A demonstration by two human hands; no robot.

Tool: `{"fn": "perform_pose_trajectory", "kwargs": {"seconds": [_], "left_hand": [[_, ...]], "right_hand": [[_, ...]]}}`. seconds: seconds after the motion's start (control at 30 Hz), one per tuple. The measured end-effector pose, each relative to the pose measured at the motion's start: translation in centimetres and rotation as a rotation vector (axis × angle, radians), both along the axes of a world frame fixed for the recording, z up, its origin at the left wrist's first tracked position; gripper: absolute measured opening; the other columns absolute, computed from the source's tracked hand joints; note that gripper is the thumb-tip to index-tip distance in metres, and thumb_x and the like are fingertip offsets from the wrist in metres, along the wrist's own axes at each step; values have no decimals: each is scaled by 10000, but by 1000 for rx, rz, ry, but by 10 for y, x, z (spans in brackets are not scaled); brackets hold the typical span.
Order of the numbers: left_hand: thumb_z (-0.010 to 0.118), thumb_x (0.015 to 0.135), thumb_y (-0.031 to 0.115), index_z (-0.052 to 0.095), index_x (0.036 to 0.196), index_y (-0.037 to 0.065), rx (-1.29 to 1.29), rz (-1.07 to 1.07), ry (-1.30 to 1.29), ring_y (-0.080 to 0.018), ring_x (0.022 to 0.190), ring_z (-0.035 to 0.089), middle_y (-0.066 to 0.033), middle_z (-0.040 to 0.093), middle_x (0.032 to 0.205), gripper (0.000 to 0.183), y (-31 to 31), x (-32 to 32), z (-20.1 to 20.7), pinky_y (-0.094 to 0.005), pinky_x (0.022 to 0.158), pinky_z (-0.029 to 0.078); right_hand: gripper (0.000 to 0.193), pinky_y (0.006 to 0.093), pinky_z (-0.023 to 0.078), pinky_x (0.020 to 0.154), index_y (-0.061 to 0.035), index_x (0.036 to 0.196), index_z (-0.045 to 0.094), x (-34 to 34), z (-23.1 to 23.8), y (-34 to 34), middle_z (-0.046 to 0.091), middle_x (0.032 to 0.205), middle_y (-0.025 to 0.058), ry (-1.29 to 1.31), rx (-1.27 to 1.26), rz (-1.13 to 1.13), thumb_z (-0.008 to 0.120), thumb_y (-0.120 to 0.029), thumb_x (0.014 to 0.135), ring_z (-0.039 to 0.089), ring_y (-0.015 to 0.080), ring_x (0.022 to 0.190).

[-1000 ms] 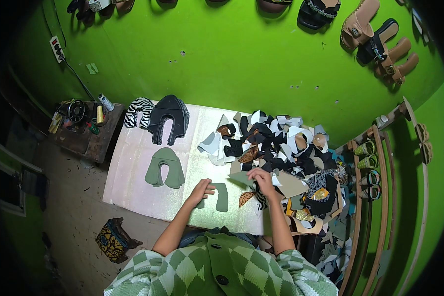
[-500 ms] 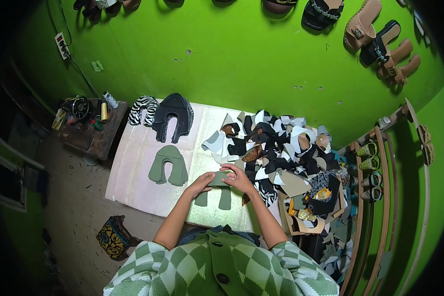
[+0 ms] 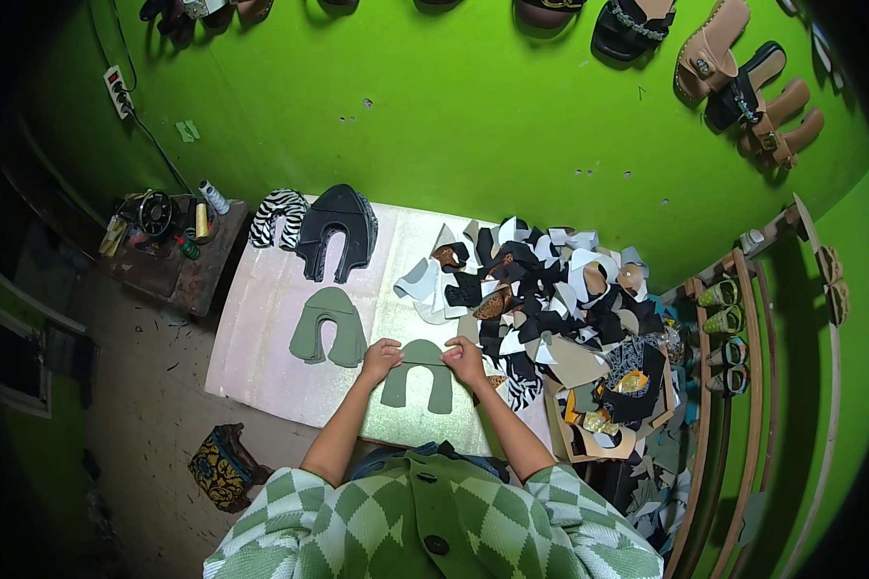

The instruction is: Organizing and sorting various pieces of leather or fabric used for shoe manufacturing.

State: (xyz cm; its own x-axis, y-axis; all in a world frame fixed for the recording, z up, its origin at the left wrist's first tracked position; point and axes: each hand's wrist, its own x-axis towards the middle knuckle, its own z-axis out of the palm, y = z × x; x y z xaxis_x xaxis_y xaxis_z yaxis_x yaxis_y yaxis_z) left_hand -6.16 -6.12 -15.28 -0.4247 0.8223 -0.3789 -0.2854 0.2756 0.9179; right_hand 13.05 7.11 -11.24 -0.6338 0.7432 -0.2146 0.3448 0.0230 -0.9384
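An arch-shaped green shoe-upper piece lies on the table in front of me. A domed green piece sits across its top. My left hand pinches the left corner of the domed piece, with fingers closed. At the opposite corner, my right hand holds the edge between thumb and fingers. To the left lies a stack of matching green shoe uppers. Behind that are a black stack of uppers and a zebra-striped stack.
A heap of leather and fabric scraps covers the right of the pale table. An open cardboard box of scraps stands at its right edge. A sewing machine is at left, a patterned stool below, wooden shoe racks at right.
My hands have moved apart, from over the domed piece to its two corners. It now lies across the top of the arch, with more of both pieces showing.
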Motion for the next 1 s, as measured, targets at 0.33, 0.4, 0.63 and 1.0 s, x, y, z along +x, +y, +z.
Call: {"fn": "perform_pose_trajectory", "kwargs": {"seconds": [0.33, 0.4, 0.63, 1.0], "left_hand": [[741, 707, 173, 631, 873, 65, -273, 65, 784, -193, 645, 615, -55, 647, 726, 227, 6, 21, 37, -327, 590, 465], [741, 705, 204, 635, 872, 94, -324, 57, 773, -206, 693, 631, -41, 661, 761, 226, 5, 21, 41, -348, 604, 472], [743, 703, 241, 642, 860, 136, -368, 61, 776, -220, 736, 647, -16, 675, 793, 215, 2, 23, 45, -368, 617, 478], [751, 698, 218, 636, 844, 131, -378, 81, 809, -235, 727, 643, -16, 672, 783, 206, 2, 27, 53, -370, 603, 470]], "right_hand": [[287, 246, 477, 549, -12, 915, 587, -4, -10, -4, 639, 673, 70, -110, 163, -123, 758, -56, 688, 592, 104, 584], [286, 249, 476, 548, -8, 911, 585, -4, -8, -5, 639, 670, 72, -112, 159, -122, 757, -54, 688, 593, 106, 584], [286, 286, 497, 568, -7, 916, 587, -4, -8, -5, 647, 679, 103, -119, 165, -117, 745, -66, 685, 625, 164, 593], [288, 280, 504, 584, -12, 906, 591, -4, -9, -5, 651, 679, 98, -116, 154, -126, 752, -66, 674, 637, 165, 609]]}}
